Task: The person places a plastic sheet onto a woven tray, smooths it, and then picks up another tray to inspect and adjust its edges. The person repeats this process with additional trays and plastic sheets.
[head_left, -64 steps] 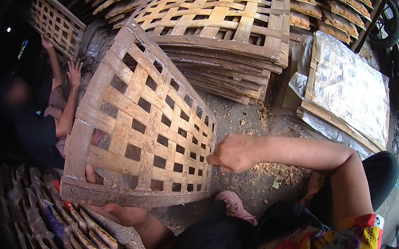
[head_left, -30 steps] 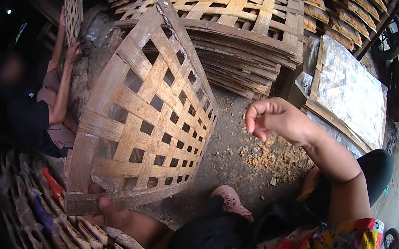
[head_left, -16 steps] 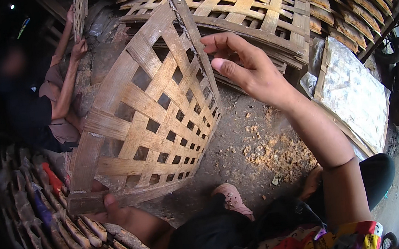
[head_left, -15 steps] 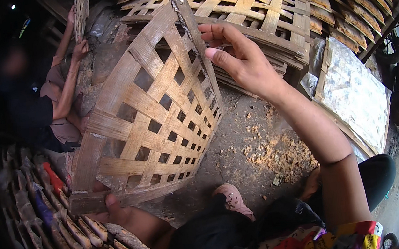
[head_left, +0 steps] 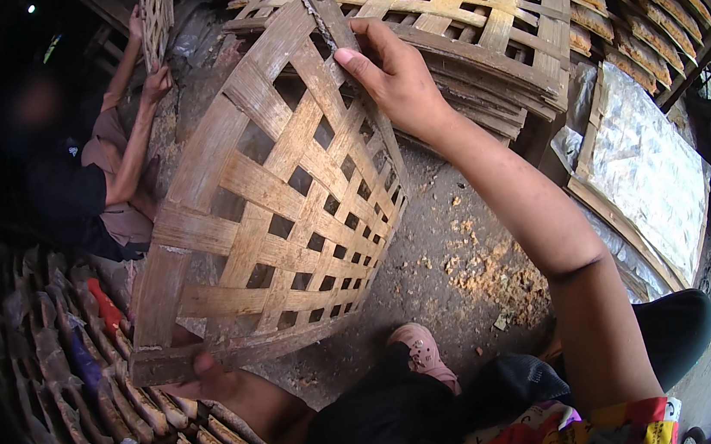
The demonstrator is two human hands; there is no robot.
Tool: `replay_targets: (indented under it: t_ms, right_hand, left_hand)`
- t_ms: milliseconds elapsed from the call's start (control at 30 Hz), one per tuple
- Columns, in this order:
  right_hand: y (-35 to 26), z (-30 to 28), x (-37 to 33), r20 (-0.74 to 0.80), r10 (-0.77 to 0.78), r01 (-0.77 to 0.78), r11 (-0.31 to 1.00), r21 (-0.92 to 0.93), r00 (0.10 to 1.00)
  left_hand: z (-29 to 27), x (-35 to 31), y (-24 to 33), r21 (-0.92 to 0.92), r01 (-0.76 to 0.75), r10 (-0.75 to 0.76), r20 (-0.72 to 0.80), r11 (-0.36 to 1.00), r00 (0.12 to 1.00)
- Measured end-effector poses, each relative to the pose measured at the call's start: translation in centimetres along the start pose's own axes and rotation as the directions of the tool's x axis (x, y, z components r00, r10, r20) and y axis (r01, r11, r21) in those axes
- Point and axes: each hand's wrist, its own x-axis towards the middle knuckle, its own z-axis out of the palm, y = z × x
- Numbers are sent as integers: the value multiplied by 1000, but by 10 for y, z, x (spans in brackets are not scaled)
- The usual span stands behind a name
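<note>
Close-ranked, tan-edged slabs [head_left: 131, 395] stand beside the left hand [head_left: 216, 377], on its outer side. This hand is closed on the lower rail of a woven panel [head_left: 260, 182], thumb on the near face, fingers mostly hidden behind. The panel stands tilted, spanning the space between both hands. The right hand [head_left: 400, 80] is curled around the panel's upper right side rail, thumb in front, fingers partly hidden. Just beyond that hand lies a panel stack [head_left: 495, 21]; well to its right, a film-covered board [head_left: 644, 161].
</note>
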Motion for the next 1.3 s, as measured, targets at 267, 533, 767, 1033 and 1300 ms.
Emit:
replay_targets:
  t_ms: [267,533,767,1033,1300]
  right_hand:
    - [-11,-27,-21,69,-138,147,979,-143,988]
    - [-9,-40,-43,42,-182,186,975,-122,982]
    - [-23,-54,-49,175,54,-46,998,-45,983]
    - [-5,-56,-61,292,108,-221,894,390,950]
    - [7,-50,-69,103,-23,14,996,89,994]
  left_hand:
    - [-1,-5,4,82,-56,51,63,995,997]
    - [-21,-7,-4,60,-129,122,108,990,987]
    - [-20,-9,0,58,-166,160,92,985,983]
    - [1,-3,10,117,-89,91,-18,989,996]
    - [-17,-5,1,68,-56,54,36,996,998]
